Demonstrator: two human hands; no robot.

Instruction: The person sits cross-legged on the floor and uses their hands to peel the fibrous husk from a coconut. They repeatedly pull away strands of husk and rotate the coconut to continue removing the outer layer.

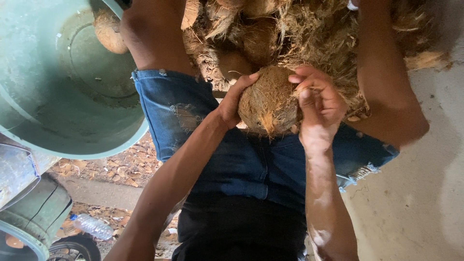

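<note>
Head view: two hands — left hand (232, 104) and right hand (316, 104) — clamp one husked coconut (268, 99) between the knees, above denim shorts (251, 164); one green tub (63, 82) stands left.

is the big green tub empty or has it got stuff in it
Nearly empty: the big green plastic tub shows its bare bottom, with only a few small specks. One brown husked coconut sits at its rim; whether inside, cannot tell.

Left hand (232, 104) fingers hidden behind coconut (268, 99), green tub (72, 77) cut off by edge
</note>
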